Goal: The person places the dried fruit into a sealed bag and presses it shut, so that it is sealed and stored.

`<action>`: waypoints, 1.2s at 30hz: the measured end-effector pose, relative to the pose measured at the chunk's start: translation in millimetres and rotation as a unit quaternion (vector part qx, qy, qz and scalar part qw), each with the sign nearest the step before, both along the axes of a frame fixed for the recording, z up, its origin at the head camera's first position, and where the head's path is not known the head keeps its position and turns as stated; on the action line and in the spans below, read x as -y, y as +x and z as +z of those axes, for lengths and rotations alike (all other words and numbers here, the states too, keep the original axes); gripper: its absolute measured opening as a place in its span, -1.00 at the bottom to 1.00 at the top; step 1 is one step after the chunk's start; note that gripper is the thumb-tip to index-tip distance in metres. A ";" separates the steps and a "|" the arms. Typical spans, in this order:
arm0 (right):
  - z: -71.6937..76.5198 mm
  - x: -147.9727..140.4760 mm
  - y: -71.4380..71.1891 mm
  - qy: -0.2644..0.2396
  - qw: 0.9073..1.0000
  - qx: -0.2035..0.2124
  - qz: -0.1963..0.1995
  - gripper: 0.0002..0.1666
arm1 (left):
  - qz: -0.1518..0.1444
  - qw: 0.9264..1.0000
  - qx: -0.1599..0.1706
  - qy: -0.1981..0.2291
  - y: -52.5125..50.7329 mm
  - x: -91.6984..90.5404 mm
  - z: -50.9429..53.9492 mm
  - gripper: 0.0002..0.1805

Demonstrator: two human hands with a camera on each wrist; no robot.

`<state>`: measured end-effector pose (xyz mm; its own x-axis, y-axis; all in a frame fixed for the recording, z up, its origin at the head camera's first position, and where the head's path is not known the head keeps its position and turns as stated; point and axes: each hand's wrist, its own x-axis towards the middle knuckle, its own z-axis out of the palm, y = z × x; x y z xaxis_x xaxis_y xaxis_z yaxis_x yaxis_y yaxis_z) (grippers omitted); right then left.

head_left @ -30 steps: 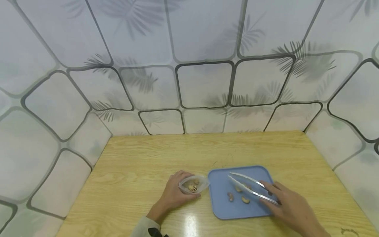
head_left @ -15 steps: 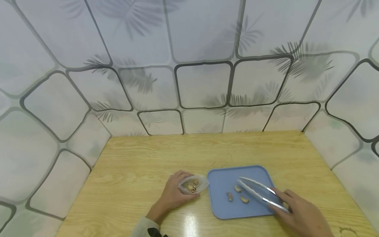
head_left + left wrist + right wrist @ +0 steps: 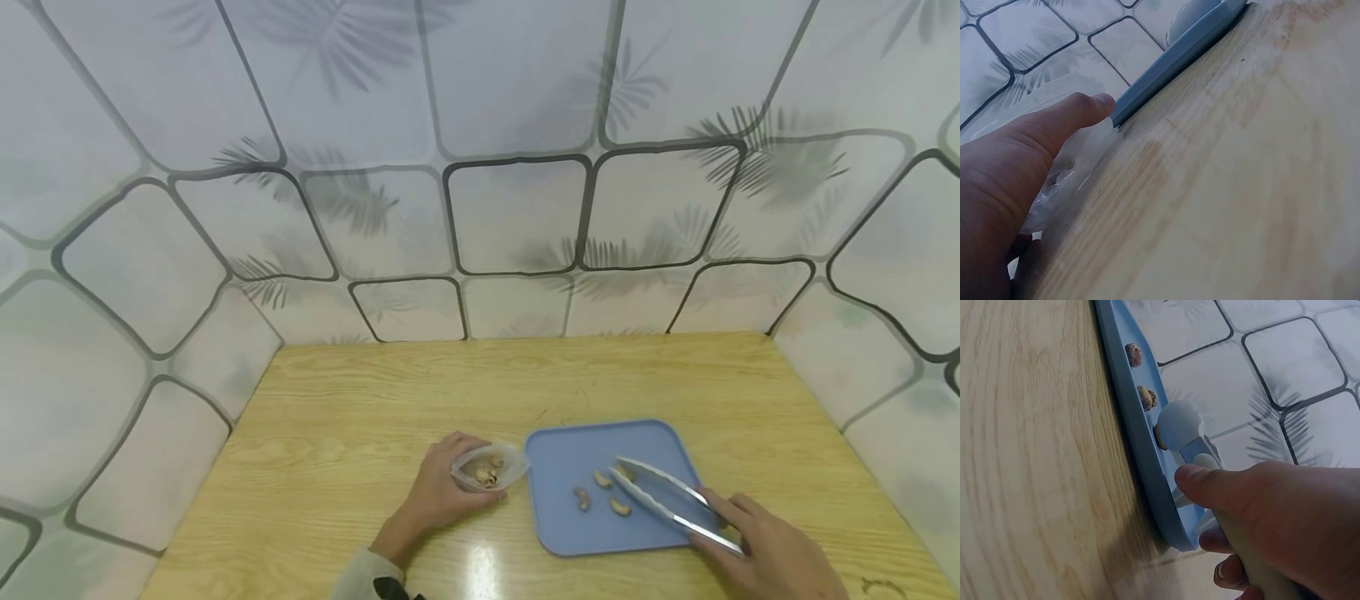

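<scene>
My left hand (image 3: pixel 444 483) curls round a clear plastic bag (image 3: pixel 517 468) with its mouth spread; several pale nuts (image 3: pixel 486 476) lie inside. In the left wrist view the thumb (image 3: pixel 1066 119) presses along the bag's side. My right hand (image 3: pixel 772 546) grips metal tongs (image 3: pixel 678 518) by the handles, their arms apart over the blue tray (image 3: pixel 555 533). The tong tips are at a cashew (image 3: pixel 627 473); whether they touch it I cannot tell. Three other cashews lie left of the tips, one of them reddish (image 3: pixel 582 498). The right wrist view shows nuts (image 3: pixel 1134 355) along the tray.
The wooden table (image 3: pixel 337 433) extends left of and behind the tray. Patterned covering (image 3: pixel 517 217) rises behind the table and on both sides. The bag's right end is right beside the tray's left rim.
The right hand and tongs have shifted right and toward the near edge, uncovering the cashews, and the tips now reach the rightmost one. The left hand and bag have stayed put.
</scene>
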<state>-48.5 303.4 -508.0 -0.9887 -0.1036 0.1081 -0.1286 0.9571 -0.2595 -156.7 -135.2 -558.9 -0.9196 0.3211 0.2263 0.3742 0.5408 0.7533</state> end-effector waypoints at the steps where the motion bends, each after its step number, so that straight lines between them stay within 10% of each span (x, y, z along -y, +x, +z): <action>1: 0.0 -0.2 0.3 0.000 1.000 0.002 -0.001 -0.24 | -0.001 1.000 -0.001 0.000 0.0 0.0 0.0 -0.27; 15: -7.0 -2.1 4.2 -0.002 0.999 -0.033 -0.002 -0.25 | -0.006 1.000 -0.009 -0.003 -0.8 -0.4 -1.3 -0.26; 28: 2.7 3.0 -2.3 -0.007 1.000 0.015 -0.019 -0.26 | -0.005 1.000 -0.009 0.002 -0.8 0.2 -0.7 -0.27; 36: 5.4 14.1 -6.1 -0.020 0.996 -0.083 0.018 -0.28 | -0.005 1.000 -0.014 0.002 -0.9 -0.1 -1.7 -0.27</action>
<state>-54.6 289.3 -502.5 -0.9528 -0.1312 0.2737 -0.2069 0.9405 -0.2694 -157.5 -135.1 -560.5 -0.9094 0.3294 0.2539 0.4012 0.5338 0.7443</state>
